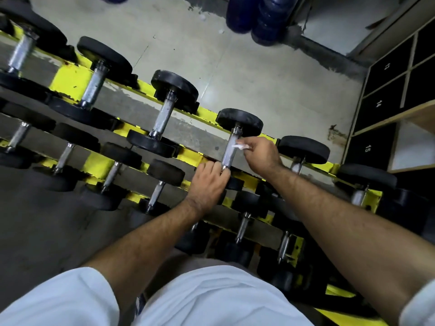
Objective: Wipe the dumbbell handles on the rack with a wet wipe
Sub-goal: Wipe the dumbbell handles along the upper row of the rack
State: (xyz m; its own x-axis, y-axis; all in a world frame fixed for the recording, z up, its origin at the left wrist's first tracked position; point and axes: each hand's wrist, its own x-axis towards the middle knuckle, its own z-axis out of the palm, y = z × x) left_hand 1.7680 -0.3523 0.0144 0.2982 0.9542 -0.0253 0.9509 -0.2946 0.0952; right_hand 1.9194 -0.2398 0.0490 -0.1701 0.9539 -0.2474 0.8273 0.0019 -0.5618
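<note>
A yellow rack (70,82) holds several black dumbbells with steel handles on tiers. My right hand (261,156) pinches a small white wet wipe (240,146) against the upper part of one top-tier dumbbell handle (229,151). My left hand (208,184) rests at the near end of that same dumbbell, its fingers curled over the near weight head, which is mostly hidden beneath it. The far head (239,121) of this dumbbell is in plain sight.
More dumbbells lie to the left (164,114) and right (303,149) on the top tier, with smaller ones on lower tiers (110,175). Blue weights (261,17) stand on the floor behind. Numbered black lockers (381,102) stand at right.
</note>
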